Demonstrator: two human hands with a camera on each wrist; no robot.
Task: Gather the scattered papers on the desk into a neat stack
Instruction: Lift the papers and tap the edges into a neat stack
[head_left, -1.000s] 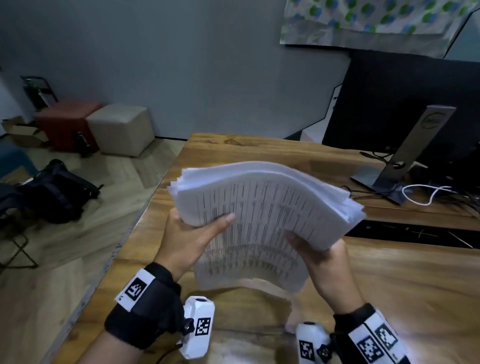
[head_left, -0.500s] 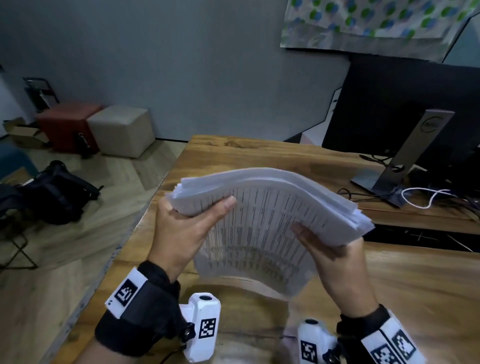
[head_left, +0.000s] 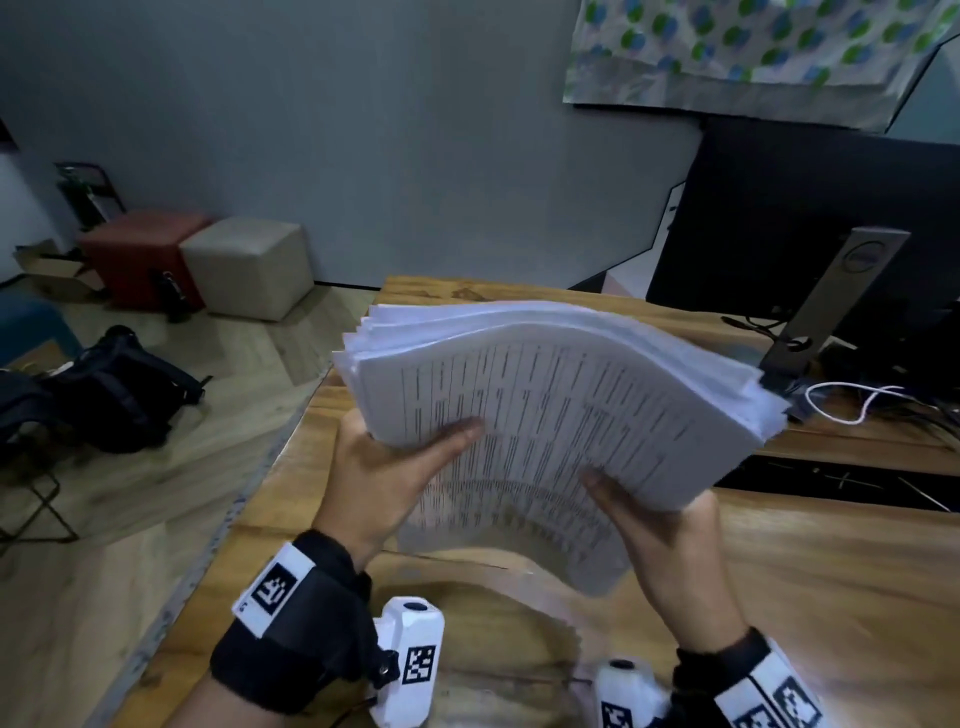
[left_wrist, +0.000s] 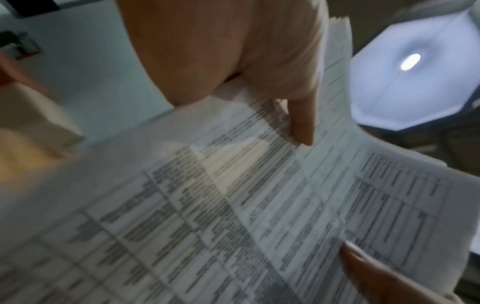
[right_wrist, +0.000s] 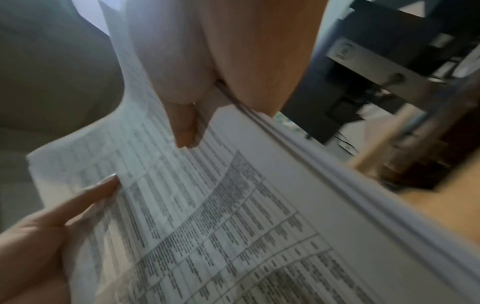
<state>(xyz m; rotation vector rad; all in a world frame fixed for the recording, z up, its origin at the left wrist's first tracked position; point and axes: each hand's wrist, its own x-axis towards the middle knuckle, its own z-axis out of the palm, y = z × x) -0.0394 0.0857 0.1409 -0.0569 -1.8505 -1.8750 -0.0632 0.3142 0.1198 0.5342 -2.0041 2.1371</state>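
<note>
A thick stack of printed papers (head_left: 561, 405) is held up above the wooden desk (head_left: 810, 582), bowed with its top edge curling away from me. My left hand (head_left: 384, 467) grips its left edge, thumb across the printed face. My right hand (head_left: 654, 519) grips the lower right edge, thumb on the face and fingers behind. In the left wrist view the thumb (left_wrist: 301, 123) presses the sheets (left_wrist: 233, 205); the right wrist view shows the same on the paper stack (right_wrist: 259, 216). The sheet edges are fanned unevenly at the top left.
A black monitor (head_left: 810, 218) on a grey stand (head_left: 831, 301) sits at the desk's back right with cables (head_left: 862, 400) beside it. The desk's left edge drops to a wooden floor with a black bag (head_left: 114, 384) and two cube stools (head_left: 244, 265).
Both hands have lifted the stack slightly and tilted its top further away; the left thumb shifted along the face and the top-left edges fan out more.
</note>
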